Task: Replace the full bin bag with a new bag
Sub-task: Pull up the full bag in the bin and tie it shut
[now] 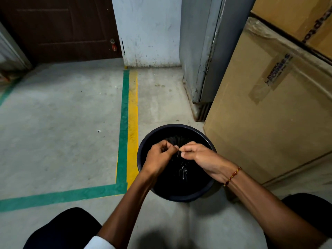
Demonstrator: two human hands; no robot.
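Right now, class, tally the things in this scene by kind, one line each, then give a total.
Bins: 1
Black bin bags: 1
Cardboard boxes: 2
Hands, left and right, both pinching the bag's gathered neck: 2
Total: 6

Both hands over round dark bin (143, 159) on concrete floor (62, 123). Left hand (160, 155) & right hand (199, 155) pinch gathered neck of black bag (179, 174) at bin centre. Cardboard box (265, 114) just right of bin; green/yellow floor tape (128, 114) left.
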